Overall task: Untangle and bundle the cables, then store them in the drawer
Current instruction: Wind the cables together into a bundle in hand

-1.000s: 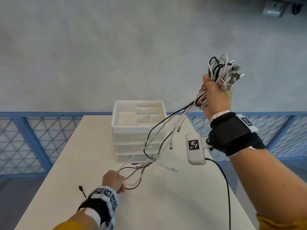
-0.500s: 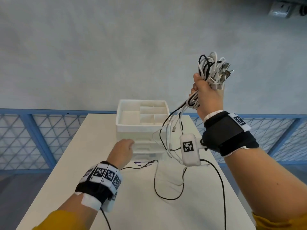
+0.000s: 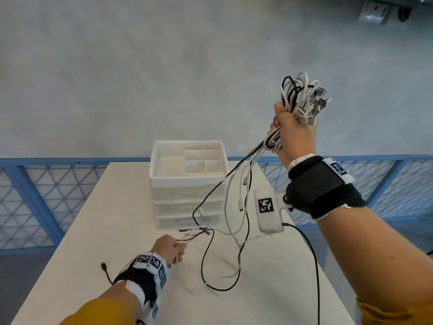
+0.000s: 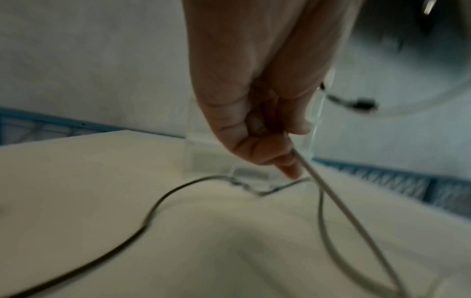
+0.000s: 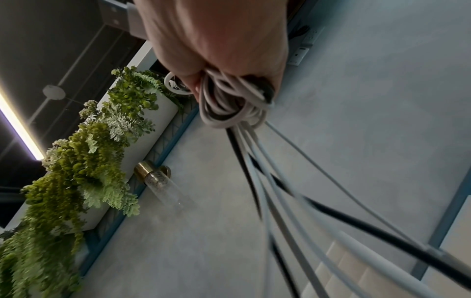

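My right hand (image 3: 294, 134) is raised high at the right and grips a bunch of white and black cables (image 3: 302, 97), USB plugs sticking out on top; in the right wrist view the cables (image 5: 229, 100) loop under the curled fingers. Loose strands (image 3: 236, 198) hang from the fist to the white table (image 3: 93, 231), where a black cable (image 3: 206, 261) loops. My left hand (image 3: 172, 249) is low over the table and pinches a thin cable (image 4: 300, 159) between thumb and fingers. A white drawer unit (image 3: 187, 184) with an open divided top tray stands behind, its drawers closed.
A small black plug and lead (image 3: 105, 268) lie left of my left wrist. The table's left and right edges drop to a blue lattice railing (image 3: 35, 195). A grey wall rises behind. A black camera lead (image 3: 314, 266) hangs from my right wrist.
My left hand came back from the drawer unit's front toward me and now pinches a cable end near the table. The right hand stays raised with the bunch.
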Demonstrator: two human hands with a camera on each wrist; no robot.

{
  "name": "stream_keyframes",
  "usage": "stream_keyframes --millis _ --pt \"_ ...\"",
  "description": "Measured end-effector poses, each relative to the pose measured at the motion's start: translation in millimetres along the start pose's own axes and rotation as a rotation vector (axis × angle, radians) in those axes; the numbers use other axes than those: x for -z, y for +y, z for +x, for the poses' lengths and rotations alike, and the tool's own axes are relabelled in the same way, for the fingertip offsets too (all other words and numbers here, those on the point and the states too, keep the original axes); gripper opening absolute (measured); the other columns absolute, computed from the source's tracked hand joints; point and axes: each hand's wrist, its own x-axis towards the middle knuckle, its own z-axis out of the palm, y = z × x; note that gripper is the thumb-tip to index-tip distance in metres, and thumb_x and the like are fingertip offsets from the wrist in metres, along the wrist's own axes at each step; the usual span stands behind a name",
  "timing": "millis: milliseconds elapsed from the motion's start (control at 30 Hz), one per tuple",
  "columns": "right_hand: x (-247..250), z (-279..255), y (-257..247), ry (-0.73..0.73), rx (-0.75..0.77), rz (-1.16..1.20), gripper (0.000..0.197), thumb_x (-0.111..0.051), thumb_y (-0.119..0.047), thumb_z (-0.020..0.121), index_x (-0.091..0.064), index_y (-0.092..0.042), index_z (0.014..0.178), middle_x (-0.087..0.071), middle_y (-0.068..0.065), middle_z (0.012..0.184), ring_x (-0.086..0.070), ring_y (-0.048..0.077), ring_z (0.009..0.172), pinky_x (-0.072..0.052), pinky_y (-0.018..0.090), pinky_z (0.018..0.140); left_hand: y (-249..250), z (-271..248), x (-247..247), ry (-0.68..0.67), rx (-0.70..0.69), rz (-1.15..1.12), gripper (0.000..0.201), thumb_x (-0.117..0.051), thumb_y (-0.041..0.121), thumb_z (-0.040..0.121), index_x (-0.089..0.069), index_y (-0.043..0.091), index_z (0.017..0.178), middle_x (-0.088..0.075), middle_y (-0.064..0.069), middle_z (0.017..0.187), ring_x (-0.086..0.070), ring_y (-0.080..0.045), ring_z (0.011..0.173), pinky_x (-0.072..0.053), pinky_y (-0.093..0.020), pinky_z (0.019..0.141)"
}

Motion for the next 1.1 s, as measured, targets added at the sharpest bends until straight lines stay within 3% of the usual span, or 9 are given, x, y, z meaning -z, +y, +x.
stream_keyframes --millis 100,167,367,500,633,700,800,867,1100 --pt "4.2 1.5 2.9 -0.004 -0.002 -0.01 0.021 -0.065 -0.014 0.08 -0.052 -0.007 0.096 -0.048 -0.001 0.058 -0.045 0.008 0.044 -0.038 0.022 0.045 -38.3 2.7 -5.3 -0.087 0.244 0.342 0.039 -0.044 0.035 0.094 -0.062 0.005 0.111 -0.068 -0.011 0.113 -0.063 -0.022 0.105 -0.049 -0.022 0.084" --pt "2.7 -2.5 7.7 -0.041 0.001 -0.039 0.01 -0.064 -0.011 0.083 -0.053 -0.012 0.082 -0.048 -0.004 0.054 -0.045 0.007 0.043 -0.038 0.023 0.046 -39.3 1.6 -4.6 -0.104 0.229 0.364 0.046 -0.039 0.033 0.096 -0.051 -0.001 0.125 -0.056 -0.014 0.13 -0.054 -0.025 0.12 -0.047 -0.022 0.087" --pt "-5.9 -9.0 18.7 -0.116 -0.025 -0.051 0.011 -0.063 -0.014 0.084 -0.053 -0.014 0.079 -0.047 -0.005 0.053 -0.044 0.008 0.044 -0.038 0.023 0.047 24.0 -13.0 26.1 0.005 0.103 0.466 0.027 -0.047 0.018 0.089 -0.049 0.008 0.064 -0.062 -0.008 0.084 -0.062 -0.026 0.106 -0.044 -0.027 0.074" --pt "-9.8 -17.0 23.0 -0.193 -0.103 -0.017 0.018 -0.064 -0.012 0.086 -0.049 -0.007 0.095 -0.047 -0.004 0.055 -0.045 0.008 0.044 -0.039 0.023 0.046 77.8 -39.5 53.5 0.427 -0.371 -0.24 0.023 -0.053 0.023 0.091 -0.057 0.014 0.111 -0.056 0.0 0.107 -0.053 -0.015 0.093 -0.04 -0.02 0.078" --pt "-18.7 -37.4 22.7 -0.438 -0.104 -0.107 0.012 -0.061 -0.018 0.089 -0.055 -0.011 0.08 -0.053 -0.003 0.053 -0.052 0.015 0.051 -0.045 0.03 0.052 144.3 -73.1 59.9 0.195 -0.731 -0.46 0.088 -0.069 0.048 0.065 -0.031 0.021 0.139 -0.045 0.016 0.127 -0.043 0.001 0.119 -0.034 -0.019 0.1" --pt "-23.4 -45.9 20.5 -0.559 -0.141 -0.132 0.018 -0.057 -0.019 0.091 -0.056 -0.012 0.074 -0.057 0.0 0.058 -0.059 0.018 0.057 -0.05 0.032 0.059 156.7 -71.6 55.4 0.107 -0.789 -0.356 0.067 -0.072 0.033 0.073 -0.042 0.018 0.131 -0.053 0.018 0.119 -0.049 0.005 0.112 -0.036 -0.017 0.1" --pt "-20.5 -44.4 11.2 -0.718 -0.236 -0.04 0.026 -0.055 -0.019 0.092 -0.05 -0.014 0.067 -0.047 -0.004 0.049 -0.052 0.013 0.048 -0.053 0.03 0.065 149.6 -65.7 50.9 -0.078 -0.748 -0.423 0.006 -0.057 0.016 0.088 -0.061 0.013 0.086 -0.063 0.012 0.058 -0.061 -0.003 0.061 -0.049 -0.023 0.075" --pt "-8.4 -35.4 2.6 -0.752 -0.253 -0.067 0.029 -0.056 -0.02 0.087 -0.044 -0.013 0.062 -0.039 -0.006 0.044 -0.043 0.01 0.04 -0.049 0.026 0.056 134.1 -62.7 54.2 -0.179 -0.694 -0.396 0.022 -0.051 0.015 0.091 -0.057 0.014 0.07 -0.048 0.01 0.038 -0.047 -0.002 0.04 -0.05 -0.022 0.063" --pt "19.3 -28.3 -12.4 -0.79 -0.021 -0.824 0.019 -0.073 -0.024 0.079 -0.059 -0.021 0.066 -0.05 0.004 0.047 -0.047 0.013 0.04 -0.044 0.021 0.049 127.9 -65.2 92.4 -0.124 -0.669 -0.015 0.027 -0.048 0.037 0.091 -0.054 0.018 0.074 -0.04 0.008 0.06 -0.034 -0.004 0.046 -0.03 -0.018 0.047"
